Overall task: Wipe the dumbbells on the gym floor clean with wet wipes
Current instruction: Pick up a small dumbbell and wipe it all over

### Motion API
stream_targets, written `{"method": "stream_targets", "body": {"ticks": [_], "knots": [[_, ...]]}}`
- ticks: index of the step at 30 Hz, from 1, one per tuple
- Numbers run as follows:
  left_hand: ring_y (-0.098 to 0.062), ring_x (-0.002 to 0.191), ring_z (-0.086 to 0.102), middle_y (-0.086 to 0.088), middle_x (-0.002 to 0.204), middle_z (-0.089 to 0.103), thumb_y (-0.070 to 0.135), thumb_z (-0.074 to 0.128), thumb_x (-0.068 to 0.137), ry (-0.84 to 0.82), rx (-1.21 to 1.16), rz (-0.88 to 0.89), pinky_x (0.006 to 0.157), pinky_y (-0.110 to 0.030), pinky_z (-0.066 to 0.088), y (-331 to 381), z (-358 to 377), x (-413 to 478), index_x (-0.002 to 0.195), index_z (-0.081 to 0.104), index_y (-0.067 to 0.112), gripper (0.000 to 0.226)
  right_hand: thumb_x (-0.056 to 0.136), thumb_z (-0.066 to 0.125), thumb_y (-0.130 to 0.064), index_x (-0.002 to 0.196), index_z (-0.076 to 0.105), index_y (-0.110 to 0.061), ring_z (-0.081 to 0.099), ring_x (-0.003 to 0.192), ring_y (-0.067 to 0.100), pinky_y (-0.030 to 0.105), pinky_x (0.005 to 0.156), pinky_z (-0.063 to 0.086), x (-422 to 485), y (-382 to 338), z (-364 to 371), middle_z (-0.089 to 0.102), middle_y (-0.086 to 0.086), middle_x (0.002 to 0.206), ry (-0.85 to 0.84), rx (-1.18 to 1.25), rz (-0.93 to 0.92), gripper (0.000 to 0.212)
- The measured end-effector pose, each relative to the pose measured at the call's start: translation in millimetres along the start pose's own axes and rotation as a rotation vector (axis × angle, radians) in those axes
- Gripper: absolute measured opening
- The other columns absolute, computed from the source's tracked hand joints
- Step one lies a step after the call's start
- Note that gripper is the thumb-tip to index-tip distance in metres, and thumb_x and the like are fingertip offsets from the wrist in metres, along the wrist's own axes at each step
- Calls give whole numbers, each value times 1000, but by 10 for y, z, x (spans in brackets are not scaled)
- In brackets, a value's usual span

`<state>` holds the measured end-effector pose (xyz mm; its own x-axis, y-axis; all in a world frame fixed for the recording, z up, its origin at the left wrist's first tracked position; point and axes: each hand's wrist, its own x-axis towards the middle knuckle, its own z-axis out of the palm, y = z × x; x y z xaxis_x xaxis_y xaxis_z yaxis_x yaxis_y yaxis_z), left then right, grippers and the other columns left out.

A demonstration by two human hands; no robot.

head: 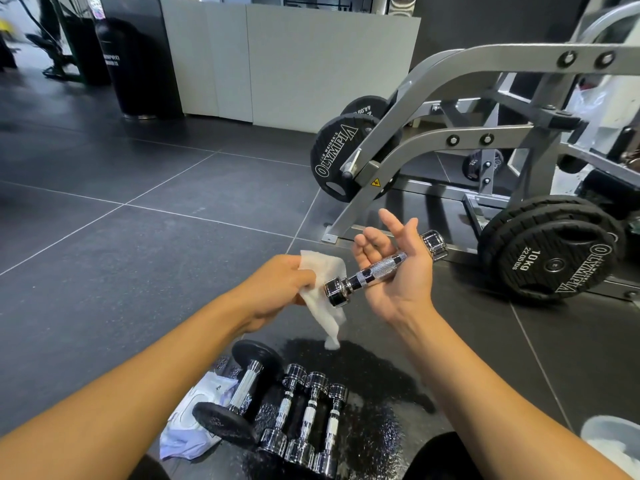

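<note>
Now chrome dumbbell point(381, 271) across open right palm point(398, 271); left hand point(277, 289) pinching wipe point(325, 292).

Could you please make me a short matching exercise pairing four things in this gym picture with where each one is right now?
Things:
1. chrome dumbbell
2. wet wipe
3. black-ended dumbbell
4. wipes packet

Places:
A. lying on the floor beside three small chrome dumbbells
B. resting across the open right hand
C. on the floor, partly under a dumbbell
D. held in the left hand

Pairs: 1-B, 2-D, 3-A, 4-C
</note>
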<state>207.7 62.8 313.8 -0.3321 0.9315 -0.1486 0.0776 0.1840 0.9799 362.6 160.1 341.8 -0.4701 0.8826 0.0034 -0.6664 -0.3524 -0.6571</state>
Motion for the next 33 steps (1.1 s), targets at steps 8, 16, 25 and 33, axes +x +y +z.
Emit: {"method": "stream_targets", "body": {"ticks": [8, 16, 25, 33], "knots": [[-27, 99, 74, -13, 109, 79, -30, 48, 77, -41, -35, 48, 71, -23, 56, -36, -82, 25, 120, 72, 1, 59, 104, 49, -44, 118, 69, -5, 67, 68, 23, 35, 78, 57, 15, -1, -37, 68, 10, 71, 45, -53, -10, 46], [-12, 106, 66, -1, 122, 72, 3, 58, 67, -186, 116, 228, 85, -25, 53, 32, -31, -59, 119, 76, 17, 57, 104, 49, -45, 121, 67, -4, 66, 67, 22, 34, 75, 58, 12, 31, -14, 67, 10, 72, 27, -84, -26, 48], [-21, 96, 64, -4, 92, 72, 31, 42, 109, -172, -370, 66, 93, -30, 52, 10, 82, -25, 85, 70, 9, 43, 103, 50, -48, 125, 66, -3, 67, 70, 26, 37, 77, 56, 39, 64, -6, 67, 13, 76, 27, 16, 10, 52], [-13, 77, 67, -7, 89, 73, 9, 70, 96, -120, -268, -4, 68, -24, 54, 16, 120, -60, 101, 75, 10, 7, 102, 51, -49, 129, 64, -3, 67, 69, 26, 36, 72, 58, 27, 120, 24, 67, 13, 76, 7, 35, 45, 54]]}}
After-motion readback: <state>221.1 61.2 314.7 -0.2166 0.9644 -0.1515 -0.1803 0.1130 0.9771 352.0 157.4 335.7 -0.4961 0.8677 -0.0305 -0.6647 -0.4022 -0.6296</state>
